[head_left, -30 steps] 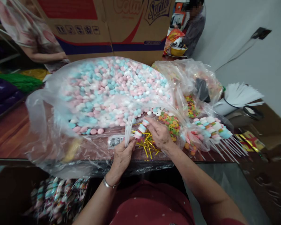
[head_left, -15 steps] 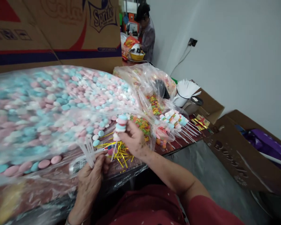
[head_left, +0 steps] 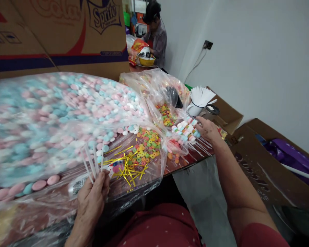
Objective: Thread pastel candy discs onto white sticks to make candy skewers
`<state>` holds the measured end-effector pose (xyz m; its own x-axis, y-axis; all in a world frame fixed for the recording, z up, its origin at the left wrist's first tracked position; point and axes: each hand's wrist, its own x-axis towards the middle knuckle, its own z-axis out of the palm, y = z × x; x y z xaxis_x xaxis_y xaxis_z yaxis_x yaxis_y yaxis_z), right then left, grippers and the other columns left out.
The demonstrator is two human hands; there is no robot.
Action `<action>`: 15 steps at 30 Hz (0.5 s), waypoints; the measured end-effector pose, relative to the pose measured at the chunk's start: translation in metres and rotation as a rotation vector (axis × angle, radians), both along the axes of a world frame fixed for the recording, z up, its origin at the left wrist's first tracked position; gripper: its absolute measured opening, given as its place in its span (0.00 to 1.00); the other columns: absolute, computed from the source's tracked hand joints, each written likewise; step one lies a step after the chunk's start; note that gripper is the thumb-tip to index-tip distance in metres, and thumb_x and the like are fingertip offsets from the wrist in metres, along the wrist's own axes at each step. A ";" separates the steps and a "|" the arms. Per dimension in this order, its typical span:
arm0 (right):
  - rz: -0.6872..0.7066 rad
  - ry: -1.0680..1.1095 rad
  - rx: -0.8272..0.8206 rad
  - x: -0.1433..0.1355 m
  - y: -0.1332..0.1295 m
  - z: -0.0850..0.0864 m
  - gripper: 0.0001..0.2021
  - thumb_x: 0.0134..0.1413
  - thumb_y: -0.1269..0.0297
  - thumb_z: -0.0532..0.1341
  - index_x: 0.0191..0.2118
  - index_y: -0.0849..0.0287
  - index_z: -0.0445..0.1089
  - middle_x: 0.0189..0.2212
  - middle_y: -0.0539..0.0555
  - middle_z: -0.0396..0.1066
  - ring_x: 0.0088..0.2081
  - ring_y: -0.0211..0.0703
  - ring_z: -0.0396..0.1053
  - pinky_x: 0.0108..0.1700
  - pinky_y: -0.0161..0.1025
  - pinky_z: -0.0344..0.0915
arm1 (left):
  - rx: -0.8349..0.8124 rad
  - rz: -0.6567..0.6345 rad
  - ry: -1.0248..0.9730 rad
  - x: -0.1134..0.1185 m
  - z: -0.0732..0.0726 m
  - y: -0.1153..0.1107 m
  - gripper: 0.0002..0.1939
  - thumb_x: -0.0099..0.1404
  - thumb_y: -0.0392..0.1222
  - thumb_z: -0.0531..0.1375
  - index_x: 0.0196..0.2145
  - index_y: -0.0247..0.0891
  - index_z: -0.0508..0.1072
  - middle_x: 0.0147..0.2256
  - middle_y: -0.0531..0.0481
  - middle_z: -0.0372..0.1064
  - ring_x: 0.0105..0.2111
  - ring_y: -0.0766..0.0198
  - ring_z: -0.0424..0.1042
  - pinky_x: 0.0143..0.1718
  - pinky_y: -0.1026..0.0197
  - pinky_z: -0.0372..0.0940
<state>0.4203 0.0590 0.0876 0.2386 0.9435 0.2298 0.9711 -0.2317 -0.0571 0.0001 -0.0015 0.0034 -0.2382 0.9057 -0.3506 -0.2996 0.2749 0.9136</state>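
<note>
My left hand (head_left: 92,195) is closed around several thin white plastic sticks (head_left: 92,161), which fan upward over the table's front edge. Out to the right, my right hand (head_left: 208,130) has its fingers curled at a pile of marshmallow skewers (head_left: 185,130), at the end of a skewer there; the fingertips are partly hidden. Beyond my left hand, gold twist ties (head_left: 128,168) lie in a loose heap beside colourful ring-shaped candies (head_left: 146,144). A large clear bag of pink, blue and white marshmallows (head_left: 67,109) spreads over the left side.
A white cup (head_left: 194,109) full of white sticks stands behind the skewers, next to a dark-lidded jar (head_left: 212,109). A big cardboard box (head_left: 59,37) rises at the back left. Open cartons (head_left: 257,164) sit at the right. Another person (head_left: 157,41) works farther back.
My right hand has moved right, from near the left hand with a marshmallow skewer to the skewer pile. My left hand still holds the sticks, now more spread. The view has shifted slightly.
</note>
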 end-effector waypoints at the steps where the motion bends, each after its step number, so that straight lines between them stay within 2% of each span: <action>1: -0.007 -0.017 -0.030 0.004 0.001 -0.005 0.20 0.55 0.67 0.53 0.51 0.64 0.73 0.41 0.64 0.78 0.39 0.54 0.72 0.39 0.42 0.63 | -0.016 0.013 0.011 0.000 0.000 0.001 0.24 0.40 0.53 0.72 0.29 0.35 0.71 0.16 0.60 0.59 0.14 0.75 0.53 0.13 0.72 0.45; 4: 0.016 -0.044 -0.093 0.011 0.004 -0.013 0.20 0.59 0.68 0.48 0.50 0.62 0.72 0.44 0.64 0.77 0.40 0.53 0.72 0.40 0.41 0.63 | -0.028 0.019 0.034 0.000 0.000 0.001 0.23 0.42 0.52 0.71 0.30 0.35 0.72 0.17 0.59 0.62 0.14 0.76 0.54 0.12 0.72 0.46; 7: 0.045 -0.051 -0.122 0.015 0.009 -0.011 0.20 0.59 0.69 0.48 0.50 0.64 0.72 0.45 0.65 0.77 0.42 0.53 0.72 0.42 0.42 0.63 | 0.025 -0.005 0.056 0.000 0.001 -0.001 0.22 0.47 0.53 0.69 0.33 0.35 0.72 0.17 0.59 0.63 0.13 0.76 0.54 0.12 0.72 0.45; 11: 0.027 -0.028 -0.073 0.016 0.012 -0.003 0.21 0.59 0.67 0.49 0.53 0.67 0.70 0.45 0.69 0.75 0.39 0.53 0.71 0.39 0.42 0.61 | 0.084 -0.027 0.060 0.001 0.000 -0.002 0.21 0.52 0.53 0.68 0.37 0.36 0.72 0.19 0.59 0.66 0.13 0.75 0.55 0.12 0.72 0.46; 13: 0.049 -0.034 -0.071 0.014 0.014 0.000 0.20 0.60 0.65 0.50 0.50 0.68 0.72 0.43 0.72 0.75 0.37 0.54 0.71 0.37 0.43 0.61 | 0.111 -0.039 0.050 0.001 0.000 -0.001 0.20 0.53 0.53 0.67 0.37 0.36 0.72 0.19 0.58 0.66 0.13 0.75 0.55 0.13 0.72 0.45; 15: 0.079 -0.090 0.004 0.008 0.016 0.003 0.20 0.60 0.63 0.51 0.47 0.69 0.74 0.40 0.73 0.76 0.37 0.56 0.71 0.37 0.45 0.61 | 0.139 -0.037 0.016 0.001 0.000 0.000 0.20 0.54 0.53 0.67 0.37 0.35 0.73 0.20 0.57 0.67 0.14 0.75 0.56 0.14 0.72 0.47</action>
<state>0.4282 0.0754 0.0902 0.1418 0.9576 0.2509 0.9876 -0.1541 0.0301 0.0009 -0.0013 0.0030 -0.2086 0.9535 -0.2175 -0.2772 0.1556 0.9481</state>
